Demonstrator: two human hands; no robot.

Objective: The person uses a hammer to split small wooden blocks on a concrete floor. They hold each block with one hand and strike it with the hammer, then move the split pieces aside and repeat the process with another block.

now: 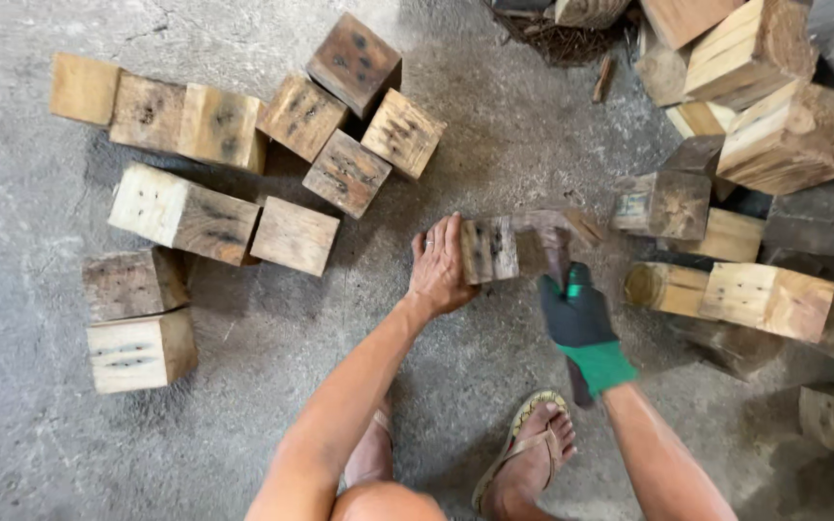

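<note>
- The bare left hand lies flat, fingers together, against the side of a nailed wooden block on the concrete floor, bracing it rather than gripping it.
- The gloved right hand is clamped around a hammer, whose head meets the weathered plank fixed to that block.
- Freed blocks lie well apart on the left; an unsorted wood pile sits right.
- Likely risks: the hammer slipping toward the nearby bare fingers, or the block kicking back at the sandalled foot.
</note>
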